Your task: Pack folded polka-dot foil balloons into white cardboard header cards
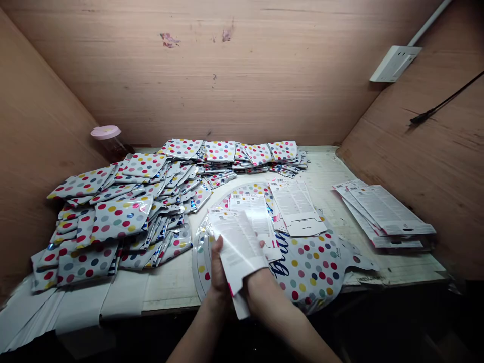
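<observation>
A white printed card packet (238, 242) is tilted in front of me at the table's near edge. My left hand (218, 269) is closed around it, thumb along its left edge, and fingertips show past its right edge. At the packet's lower, flapped end is my right hand (260, 290), its fingers hidden by the card; I cannot tell whether they grip anything. Beneath lies a flat, polka-dotted foil balloon (313, 262) with dark blue lettering. More printed packets (297, 206) rest on top of it, some just behind my hands.
Folded dotted foil balloons (121, 217) are heaped at left, with a row (219, 151) along the back. Several printed packets (393, 209) are stacked at right. A pink-lidded cup (107, 133) stands back left. White sheets (81, 302) overhang the front edge. Wooden panels (234, 70) enclose the table.
</observation>
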The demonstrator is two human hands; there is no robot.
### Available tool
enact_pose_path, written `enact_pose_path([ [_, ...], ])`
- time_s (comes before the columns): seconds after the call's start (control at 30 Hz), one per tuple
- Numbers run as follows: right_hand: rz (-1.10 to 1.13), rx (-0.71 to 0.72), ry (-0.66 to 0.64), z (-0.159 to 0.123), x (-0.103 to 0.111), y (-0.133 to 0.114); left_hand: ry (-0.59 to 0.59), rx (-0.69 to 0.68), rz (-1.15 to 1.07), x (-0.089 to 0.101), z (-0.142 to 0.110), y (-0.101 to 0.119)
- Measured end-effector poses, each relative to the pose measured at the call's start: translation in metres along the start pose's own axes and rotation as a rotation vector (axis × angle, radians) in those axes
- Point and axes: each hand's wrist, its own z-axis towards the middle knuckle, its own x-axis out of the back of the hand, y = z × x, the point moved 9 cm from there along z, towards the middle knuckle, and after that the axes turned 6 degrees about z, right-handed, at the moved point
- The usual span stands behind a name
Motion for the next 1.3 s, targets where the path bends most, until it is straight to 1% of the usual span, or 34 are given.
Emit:
enact_pose_path([
  [0.07, 0.063, 0.062, -0.083, -0.021, 0.015, -0.012, 0.163, -0.065, 0.128, 0.019, 0.005, 0.016],
  [0.1, 0.104, 0.062, -0.075, -0.031, 0.026, -0.013, 0.229, -0.088, 0.203, 0.028, 0.006, 0.022],
  [0.13, 0.137, 0.021, -0.014, -0.040, 0.038, -0.007, 0.269, -0.103, 0.285, 0.034, 0.006, 0.025],
  [0.2, 0.164, -0.138, 0.202, -0.053, 0.058, 0.022, 0.266, -0.151, 0.479, 0.038, 0.006, 0.026],
  [0.23, 0.159, -0.213, 0.282, -0.058, 0.060, 0.038, 0.259, -0.210, 0.614, 0.038, 0.004, 0.027],
  [0.27, 0.151, -0.256, 0.328, -0.060, 0.057, 0.053, 0.274, -0.298, 0.792, 0.037, 0.000, 0.029],
  [0.33, 0.146, -0.283, 0.328, -0.059, 0.040, 0.076, 0.342, -0.534, 1.208, 0.029, -0.013, 0.036],
  [0.37, 0.150, -0.283, 0.312, -0.059, 0.033, 0.085, 0.342, -0.639, 1.426, 0.021, -0.019, 0.036],
  [0.4, 0.159, -0.281, 0.297, -0.058, 0.028, 0.091, 0.290, -0.709, 1.631, 0.012, -0.023, 0.030],
  [0.43, 0.172, -0.275, 0.280, -0.058, 0.026, 0.094, 0.190, -0.734, 1.806, 0.005, -0.024, 0.020],
  [0.5, 0.186, -0.245, 0.249, -0.059, 0.030, 0.092, -0.039, -0.675, 2.041, 0.001, -0.024, -0.001],
  [0.53, 0.186, -0.222, 0.244, -0.060, 0.035, 0.088, -0.109, -0.634, 2.104, 0.003, -0.024, -0.008],
  [0.57, 0.186, -0.192, 0.244, -0.062, 0.041, 0.081, -0.135, -0.605, 2.141, 0.005, -0.024, -0.010],
  [0.6, 0.192, -0.152, 0.242, -0.063, 0.045, 0.072, -0.134, -0.593, 2.161, 0.007, -0.025, -0.011],
  [0.67, 0.187, -0.049, 0.192, -0.067, 0.042, 0.049, -0.138, -0.604, 2.167, 0.009, -0.026, -0.011],
  [0.73, 0.097, 0.022, 0.097, -0.071, 0.025, 0.027, -0.125, -0.628, 2.162, 0.008, -0.027, -0.010],
  [0.77, 0.024, 0.030, 0.053, -0.074, 0.014, 0.019, -0.103, -0.634, 2.170, 0.009, -0.027, -0.009],
  [0.83, -0.103, 0.016, -0.011, -0.082, -0.005, 0.012, -0.029, -0.634, 2.205, 0.010, -0.027, -0.006],
  [0.87, -0.132, 0.014, -0.025, -0.087, -0.012, 0.010, 0.006, -0.632, 2.224, 0.011, -0.026, -0.003],
  [0.93, -0.168, 0.012, -0.028, -0.094, -0.020, 0.011, 0.039, -0.628, 2.247, 0.012, -0.025, 0.000],
  [1.03, -0.254, 0.005, -0.025, -0.095, -0.025, 0.024, 0.035, -0.605, 2.259, 0.012, -0.022, 0.004],
  [1.13, -0.253, -0.017, -0.061, -0.078, -0.036, 0.042, 0.010, -0.559, 2.284, 0.013, -0.019, 0.004],
  [1.2, -0.231, -0.065, -0.098, -0.064, -0.043, 0.054, -0.004, -0.547, 2.295, 0.014, -0.018, 0.004],
  [1.27, -0.226, -0.092, -0.131, -0.057, -0.044, 0.057, -0.003, -0.551, 2.298, 0.015, -0.017, 0.004],
  [1.3, -0.227, -0.086, -0.131, -0.057, -0.040, 0.054, 0.005, -0.557, 2.300, 0.017, -0.017, 0.004],
])
